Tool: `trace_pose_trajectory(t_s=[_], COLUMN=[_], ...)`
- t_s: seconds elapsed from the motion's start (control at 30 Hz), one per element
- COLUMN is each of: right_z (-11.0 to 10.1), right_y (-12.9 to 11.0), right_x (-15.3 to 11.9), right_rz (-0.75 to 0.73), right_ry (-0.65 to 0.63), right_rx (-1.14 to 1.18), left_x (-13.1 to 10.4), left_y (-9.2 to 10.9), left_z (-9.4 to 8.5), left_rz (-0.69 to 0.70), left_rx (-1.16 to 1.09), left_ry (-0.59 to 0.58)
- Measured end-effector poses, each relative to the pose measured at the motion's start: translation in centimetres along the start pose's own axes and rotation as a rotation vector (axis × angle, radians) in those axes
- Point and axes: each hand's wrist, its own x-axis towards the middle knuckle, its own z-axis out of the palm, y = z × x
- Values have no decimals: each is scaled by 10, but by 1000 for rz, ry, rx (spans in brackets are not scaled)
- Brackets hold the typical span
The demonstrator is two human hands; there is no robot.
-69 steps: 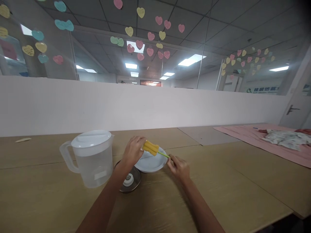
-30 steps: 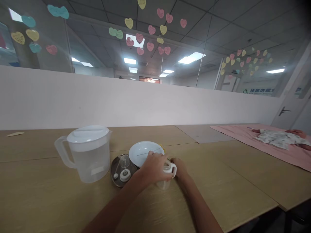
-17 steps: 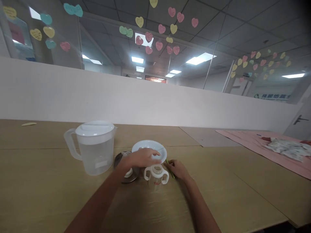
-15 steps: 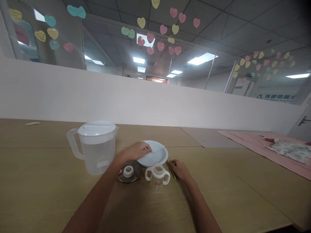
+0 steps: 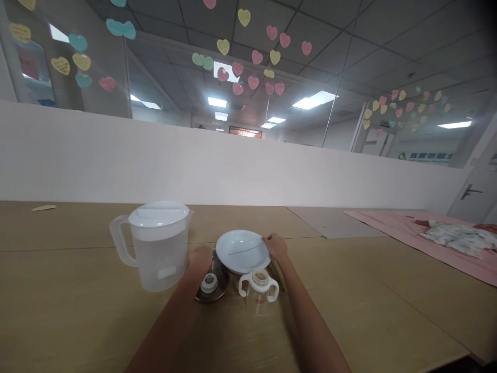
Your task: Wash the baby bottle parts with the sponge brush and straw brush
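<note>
A white bowl sits in the middle of the table. My right hand is closed at its right rim, pinching the end of a thin rod that lies across the bowl. My left hand reaches over the left edge of a round metal dish; its fingers are blurred and partly hidden. On this dish stands a white bottle cap. In front of the bowl is a clear baby bottle with two white handles and an open top. A greenish strip lies under my right wrist.
A lidded translucent pitcher stands left of my left hand. Behind the table rises a white wall with glass above. A pink cloth with patterned fabric lies at the far right.
My left hand has drawn back from above the bowl to the metal dish. The right hand has moved up from the green strip to the bowl's rim and now holds the thin rod.
</note>
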Motion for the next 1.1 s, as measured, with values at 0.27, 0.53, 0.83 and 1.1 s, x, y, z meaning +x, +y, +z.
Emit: trace_pose_trajectory(t_s=[0.27, 0.53, 0.83, 1.1], right_z=[-17, -31, -26, -137], right_y=[-12, -57, -58, -54], right_x=[10, -10, -11, -59], right_rz=[-40, -337, -340, -392], right_ry=[93, 0, -301, 67], right_rx=[39, 327, 756, 927], left_x=[-3, -28, -8, 1], left_y=[2, 22, 32, 51], left_z=[-17, -80, -70, -46], left_rz=[-86, -56, 198, 428], left_rx=[89, 101, -544, -825], left_ry=[-8, 116, 237, 192])
